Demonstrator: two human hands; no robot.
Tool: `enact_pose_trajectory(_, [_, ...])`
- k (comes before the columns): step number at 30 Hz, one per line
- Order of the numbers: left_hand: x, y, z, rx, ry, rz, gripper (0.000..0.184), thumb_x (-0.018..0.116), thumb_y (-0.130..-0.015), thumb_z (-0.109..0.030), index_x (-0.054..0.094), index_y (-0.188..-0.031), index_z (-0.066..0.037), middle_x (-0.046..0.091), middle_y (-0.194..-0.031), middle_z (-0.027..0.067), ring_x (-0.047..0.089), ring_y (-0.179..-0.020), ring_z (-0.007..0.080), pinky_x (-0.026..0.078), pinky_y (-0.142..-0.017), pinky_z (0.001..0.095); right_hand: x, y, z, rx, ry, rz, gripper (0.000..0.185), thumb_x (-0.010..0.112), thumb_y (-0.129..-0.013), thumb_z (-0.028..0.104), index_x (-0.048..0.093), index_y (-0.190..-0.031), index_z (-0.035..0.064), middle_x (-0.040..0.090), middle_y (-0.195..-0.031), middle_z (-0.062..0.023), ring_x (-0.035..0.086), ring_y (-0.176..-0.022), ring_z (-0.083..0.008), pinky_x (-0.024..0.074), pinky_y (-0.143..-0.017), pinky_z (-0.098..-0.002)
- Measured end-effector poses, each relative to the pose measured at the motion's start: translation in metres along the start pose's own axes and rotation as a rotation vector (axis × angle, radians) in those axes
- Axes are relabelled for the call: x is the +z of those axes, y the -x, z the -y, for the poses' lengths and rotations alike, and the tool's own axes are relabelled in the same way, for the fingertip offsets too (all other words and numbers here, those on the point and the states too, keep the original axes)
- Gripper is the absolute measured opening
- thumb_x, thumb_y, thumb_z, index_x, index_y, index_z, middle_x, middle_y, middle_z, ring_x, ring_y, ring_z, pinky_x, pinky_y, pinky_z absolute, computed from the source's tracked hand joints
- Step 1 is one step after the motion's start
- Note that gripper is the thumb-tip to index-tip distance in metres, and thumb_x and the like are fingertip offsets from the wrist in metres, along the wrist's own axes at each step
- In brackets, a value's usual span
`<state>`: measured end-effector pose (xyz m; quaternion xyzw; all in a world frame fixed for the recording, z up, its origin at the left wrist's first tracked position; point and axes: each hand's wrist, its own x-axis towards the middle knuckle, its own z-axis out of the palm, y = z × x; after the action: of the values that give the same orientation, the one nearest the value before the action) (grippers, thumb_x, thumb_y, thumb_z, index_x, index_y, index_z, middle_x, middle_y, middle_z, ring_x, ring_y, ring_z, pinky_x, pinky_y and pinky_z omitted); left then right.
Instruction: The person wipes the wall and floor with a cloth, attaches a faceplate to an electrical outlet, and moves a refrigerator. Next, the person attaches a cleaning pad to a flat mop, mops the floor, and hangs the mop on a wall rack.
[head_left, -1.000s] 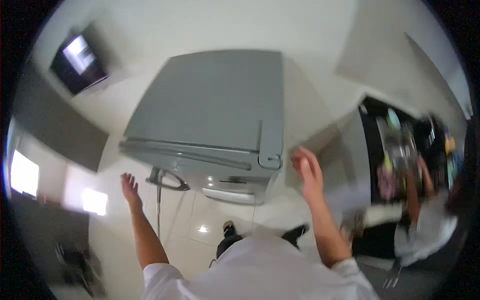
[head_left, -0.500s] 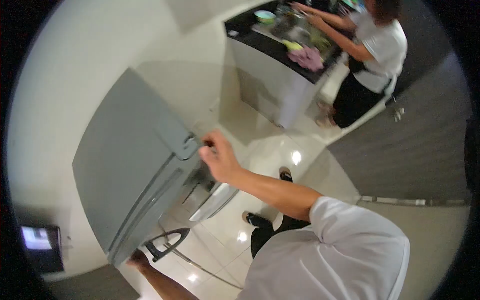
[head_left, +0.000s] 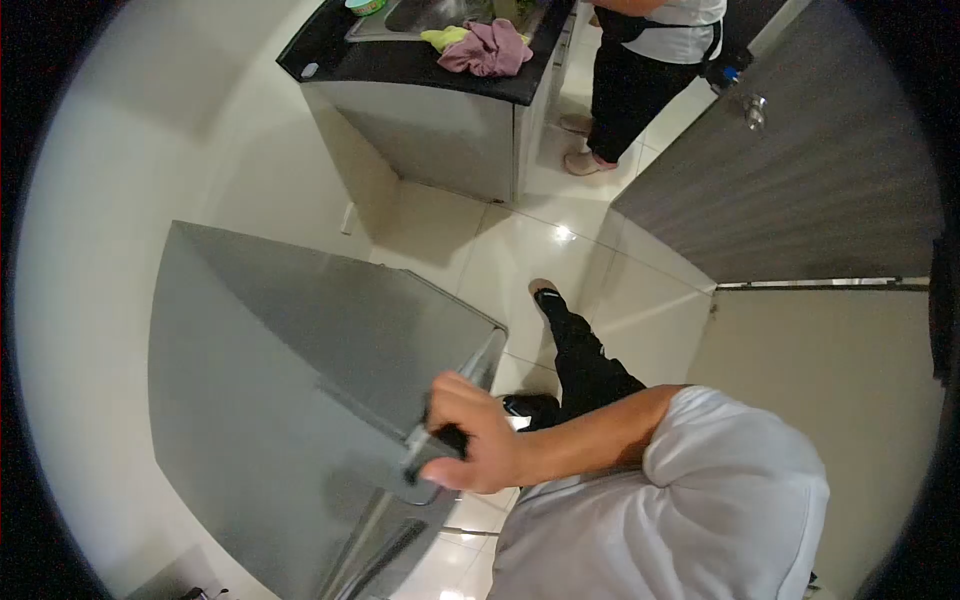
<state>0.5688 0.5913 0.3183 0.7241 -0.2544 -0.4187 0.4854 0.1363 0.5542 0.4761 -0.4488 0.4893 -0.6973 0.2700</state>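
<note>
A large grey appliance that looks like a refrigerator [head_left: 270, 400] fills the lower left, seen from above. My right hand [head_left: 475, 435] is closed around a grey and dark part at its upper front edge, with the thumb below and the fingers curled over. Exactly which part the fingers wrap is partly hidden by the hand. Below the hand, a long groove and strip run down along the front edge. My left hand is out of the picture.
A black counter [head_left: 400, 75] with a sink [head_left: 430, 15], a pink cloth [head_left: 487, 48] and a yellow cloth [head_left: 443, 38] stands ahead. Another person [head_left: 645, 90] stands beside it. A dark door [head_left: 790, 190] is on the right. My foot [head_left: 543, 290] is on the tiled floor.
The refrigerator appears turned and lower in view. My right hand has moved down and right and now wraps round its edge. My left hand and the front handle have left the view.
</note>
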Motion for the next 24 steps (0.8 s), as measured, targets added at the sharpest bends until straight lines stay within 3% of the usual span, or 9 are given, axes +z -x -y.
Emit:
enact_pose_trajectory(1, [0.006, 0.002, -0.001, -0.001, 0.0, 0.009, 0.051, 0.048, -0.095, -0.041, 0.051, -0.132, -0.005, 0.055, -0.134, 0.0093, 0.051, -0.121, 0.0269, 0.036, -0.107, 0.0419, -0.01, -0.001, 0.001, -0.018, -0.02, 0.0, 0.044, 0.069, -0.082, 0.041, 0.044, -0.074, 0.0054, 0.04, -0.074, -0.0112, 0.041, -0.07, -0.0282, 0.0332, -0.063, -0.0389])
enact_pose_trajectory(4, [0.021, 0.012, -0.003, -0.015, 0.012, 0.027, 0.052, 0.048, -0.095, -0.042, 0.051, -0.132, -0.006, 0.054, -0.135, 0.0094, 0.051, -0.122, 0.0271, 0.036, -0.108, 0.0422, -0.037, -0.014, -0.003, -0.019, -0.066, -0.059, 0.042, 0.064, -0.087, 0.039, 0.044, -0.073, 0.005, 0.039, -0.072, -0.0104, 0.04, -0.068, -0.0278, 0.0323, -0.061, -0.0384])
enact_pose_trajectory(8, [0.034, 0.029, 0.001, -0.022, 0.046, 0.019, 0.053, 0.048, -0.095, -0.043, 0.05, -0.132, -0.006, 0.054, -0.135, 0.0095, 0.051, -0.123, 0.0275, 0.035, -0.108, 0.0425, -0.091, -0.061, -0.005, 0.101, -0.045, -0.043, 0.044, 0.044, -0.096, 0.037, 0.046, -0.07, 0.0019, 0.039, -0.069, -0.0083, 0.04, -0.064, -0.0207, 0.0328, -0.06, -0.0354])
enact_pose_trajectory(11, [0.043, 0.041, 0.01, -0.02, 0.105, -0.004, 0.054, 0.048, -0.095, -0.044, 0.05, -0.133, -0.007, 0.054, -0.136, 0.0096, 0.05, -0.123, 0.0277, 0.034, -0.109, 0.0427, -0.119, -0.097, -0.021, 0.027, 0.004, -0.057, 0.051, 0.037, -0.098, 0.039, 0.052, -0.071, -0.0012, 0.044, -0.066, -0.0083, 0.041, -0.063, -0.019, 0.0323, -0.06, -0.0332])
enact_pose_trajectory(19, [0.084, 0.066, 0.021, 0.006, 0.263, 0.034, 0.056, 0.049, -0.095, -0.047, 0.049, -0.134, -0.007, 0.053, -0.137, 0.0098, 0.049, -0.125, 0.0284, 0.033, -0.11, 0.0433, -0.167, -0.204, -0.051, 0.049, -0.233, -0.086, 0.047, 0.036, -0.098, 0.039, 0.05, -0.068, 0.006, 0.048, -0.067, -0.0024, 0.043, -0.064, -0.0131, 0.0357, -0.063, -0.0304])
enact_pose_trajectory(24, [0.142, 0.068, -0.002, 0.102, 0.475, 0.168, 0.057, 0.049, -0.094, -0.049, 0.049, -0.134, -0.008, 0.052, -0.138, 0.0099, 0.049, -0.125, 0.0289, 0.032, -0.111, 0.0437, -0.192, -0.266, -0.083, 0.268, -0.504, -0.177, 0.046, 0.041, -0.097, 0.046, 0.052, -0.07, 0.0101, 0.049, -0.071, -0.0024, 0.047, -0.069, -0.0138, 0.0381, -0.066, -0.0297])
